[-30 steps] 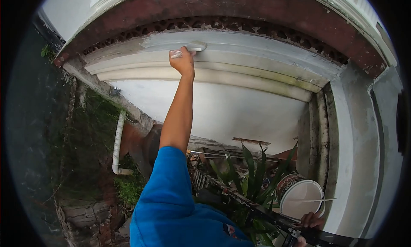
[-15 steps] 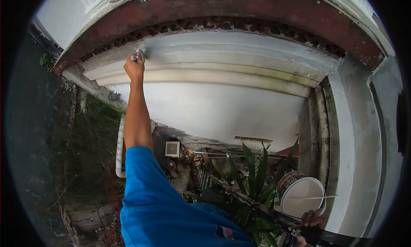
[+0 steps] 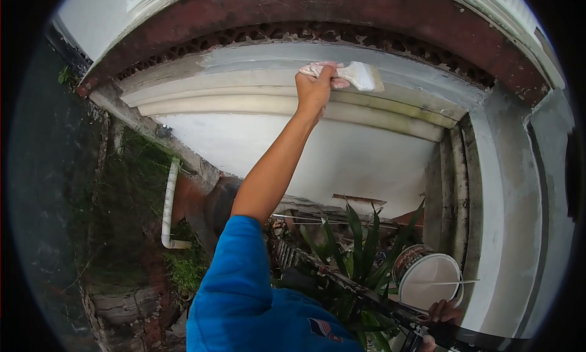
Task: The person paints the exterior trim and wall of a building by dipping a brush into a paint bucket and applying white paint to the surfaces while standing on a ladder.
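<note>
My left hand (image 3: pixel 315 90) is closed around the handle of a paintbrush (image 3: pixel 361 77), which is smeared with white paint. Its bristles point right, over the grey-painted ledge (image 3: pixel 268 58) below the red-brown band. At the bottom right, my right hand (image 3: pixel 444 312) is partly hidden. Its fingers curl over the black railing (image 3: pixel 390 306), close to the rim of a paint bucket (image 3: pixel 432 272). A thin stick (image 3: pixel 448 282) lies across the bucket's mouth, and pale paint shows inside.
Long-leaved plants (image 3: pixel 360 242) grow beside the railing, below the white wall (image 3: pixel 366 156). A white pipe (image 3: pixel 168 211) runs down at the left, near grass and broken masonry. Ribbed mouldings (image 3: pixel 452 187) stand at the right.
My left hand has swung right along the ledge with the paintbrush, from the ledge's left part to its middle, and the brush head now shows fully. My right hand stays at the railing.
</note>
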`<action>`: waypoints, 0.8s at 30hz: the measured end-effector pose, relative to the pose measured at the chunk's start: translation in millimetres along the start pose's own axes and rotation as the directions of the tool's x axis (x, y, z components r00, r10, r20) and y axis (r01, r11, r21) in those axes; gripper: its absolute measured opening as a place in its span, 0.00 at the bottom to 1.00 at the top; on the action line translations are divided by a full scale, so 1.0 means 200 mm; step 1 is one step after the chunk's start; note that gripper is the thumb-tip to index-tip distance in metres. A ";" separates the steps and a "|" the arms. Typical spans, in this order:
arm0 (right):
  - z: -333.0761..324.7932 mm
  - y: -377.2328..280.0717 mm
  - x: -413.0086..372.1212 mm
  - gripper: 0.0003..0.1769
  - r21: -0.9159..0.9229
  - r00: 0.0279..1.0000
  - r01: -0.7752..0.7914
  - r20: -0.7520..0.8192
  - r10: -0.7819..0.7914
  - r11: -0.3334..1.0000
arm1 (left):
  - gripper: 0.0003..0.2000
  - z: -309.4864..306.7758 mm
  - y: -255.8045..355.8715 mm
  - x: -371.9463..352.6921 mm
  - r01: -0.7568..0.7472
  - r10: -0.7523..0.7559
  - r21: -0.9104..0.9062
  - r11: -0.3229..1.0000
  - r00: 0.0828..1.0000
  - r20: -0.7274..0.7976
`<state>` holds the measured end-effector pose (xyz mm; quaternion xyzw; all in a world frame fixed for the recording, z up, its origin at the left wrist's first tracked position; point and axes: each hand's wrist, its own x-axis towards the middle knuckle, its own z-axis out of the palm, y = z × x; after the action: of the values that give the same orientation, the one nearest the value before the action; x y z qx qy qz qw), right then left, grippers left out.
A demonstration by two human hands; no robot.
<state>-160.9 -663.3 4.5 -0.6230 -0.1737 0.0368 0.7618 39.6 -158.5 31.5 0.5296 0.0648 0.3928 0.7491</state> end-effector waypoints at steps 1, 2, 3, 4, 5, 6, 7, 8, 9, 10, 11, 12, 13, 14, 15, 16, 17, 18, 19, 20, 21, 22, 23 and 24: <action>0.00 0.00 0.00 0.33 -0.003 1.000 0.003 -0.004 -0.003 1.000 | 0.11 -0.05 0.04 0.09 0.040 -0.045 -0.055 0.998 0.995 -0.090; -0.01 0.01 0.00 0.33 -0.004 1.000 0.006 -0.004 -0.006 1.000 | 0.11 -0.14 0.06 0.19 0.037 -0.043 -0.039 0.999 0.985 -0.170; -0.04 0.02 0.00 0.33 0.011 0.999 -0.015 0.038 0.014 1.000 | 0.12 -0.25 0.09 0.29 0.033 -0.038 -0.023 0.999 0.968 -0.250; -0.08 0.02 0.00 0.33 0.024 0.996 -0.035 0.080 0.033 0.999 | 0.11 -0.37 0.12 0.38 -0.009 0.050 0.121 0.993 0.938 -0.342; -0.10 0.02 0.01 0.33 0.031 0.991 -0.056 0.121 0.052 0.998 | 0.10 -0.60 0.06 0.53 -0.065 0.168 0.250 0.966 0.895 -0.414; -0.09 0.00 0.01 0.33 0.029 0.992 -0.064 0.106 0.060 0.998 | 0.07 -0.71 0.14 0.56 0.003 0.124 0.241 0.970 0.851 -0.510; -0.07 -0.01 0.01 0.33 0.028 0.993 -0.073 0.090 0.070 0.997 | 0.06 -0.83 0.21 0.57 0.017 0.143 0.260 0.965 0.799 -0.584; -0.05 -0.02 0.01 0.34 0.030 0.994 -0.084 0.072 0.082 0.996 | 0.06 -0.95 0.27 0.58 -0.011 0.229 0.337 0.941 0.754 -0.615; -0.03 0.00 0.01 0.25 0.113 0.998 -0.023 0.068 0.015 0.993 | 0.07 -1.15 0.27 0.65 -0.045 0.396 0.487 0.872 0.650 -0.648; -0.01 0.03 0.02 0.18 0.193 0.997 0.039 0.060 -0.051 0.980 | 0.07 -1.14 0.38 0.59 0.045 0.474 0.586 0.809 0.539 -0.697; 0.00 0.04 0.03 0.13 0.270 0.992 0.099 0.049 -0.116 0.958 | 0.08 -1.38 0.39 0.66 0.125 0.586 0.709 0.694 0.474 -0.657; 0.00 0.05 0.03 0.13 0.277 0.992 0.095 0.051 -0.113 0.956 | 0.08 -1.49 0.44 0.68 0.210 0.693 0.804 0.556 0.416 -0.589; -0.01 0.04 0.03 0.13 0.283 0.993 0.088 0.055 -0.108 0.955 | 0.09 -1.56 0.42 0.69 0.205 0.746 0.834 0.513 0.374 -0.551; -0.01 0.04 0.03 0.13 0.289 0.993 0.080 0.058 -0.101 0.954 | 0.09 -1.49 0.48 0.60 0.202 0.795 0.862 0.466 0.333 -0.507; -0.04 0.06 0.02 0.15 0.278 0.990 0.069 0.101 -0.101 0.958 | 0.09 -1.45 0.54 0.53 0.194 0.842 0.889 0.414 0.291 -0.455; -0.09 0.09 0.02 0.18 0.266 0.985 0.063 0.141 -0.103 0.962 | 0.09 -1.43 0.54 0.50 0.093 0.806 0.864 0.496 0.321 -0.497; -0.17 0.13 0.01 0.22 0.250 0.978 0.058 0.180 -0.106 0.966 | 0.09 -1.42 0.54 0.47 -0.006 0.765 0.818 0.575 0.359 -0.535; -0.24 0.16 0.01 0.26 0.233 0.970 0.059 0.216 -0.110 0.971 | 0.09 -1.40 0.53 0.46 -0.103 0.720 0.754 0.649 0.402 -0.565; -0.29 0.19 0.00 0.30 0.215 0.961 0.057 0.252 -0.112 0.975 | 0.08 -1.36 0.51 0.43 -0.192 0.718 0.726 0.661 0.443 -0.536; -0.32 0.21 -0.02 0.32 0.199 0.964 0.067 0.239 -0.114 0.978 | 0.08 -1.31 0.47 0.40 -0.277 0.717 0.688 0.671 0.479 -0.506; -0.33 0.23 -0.04 0.34 0.183 0.967 0.076 0.227 -0.117 0.980 | 0.07 -1.25 0.43 0.39 -0.358 0.717 0.642 0.678 0.511 -0.474; -0.34 0.24 -0.05 0.36 0.166 0.969 0.085 0.215 -0.120 0.983 | 0.06 -1.20 0.39 0.38 -0.470 0.685 0.502 0.725 0.564 -0.461; -0.34 0.24 -0.06 0.36 0.170 0.973 0.080 0.201 -0.114 0.982 | 0.06 -1.15 0.36 0.38 -0.444 0.584 0.381 0.811 0.655 -0.480; -0.34 0.24 -0.06 0.36 0.173 0.973 0.070 0.207 -0.106 0.982 | 0.06 -1.08 0.35 0.36 -0.400 0.475 0.257 0.880 0.737 -0.480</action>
<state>-142.5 -720.3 -56.3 -0.5419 -0.2788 0.0844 0.7884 -58.8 58.2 20.5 0.4505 0.1689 0.6829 0.5498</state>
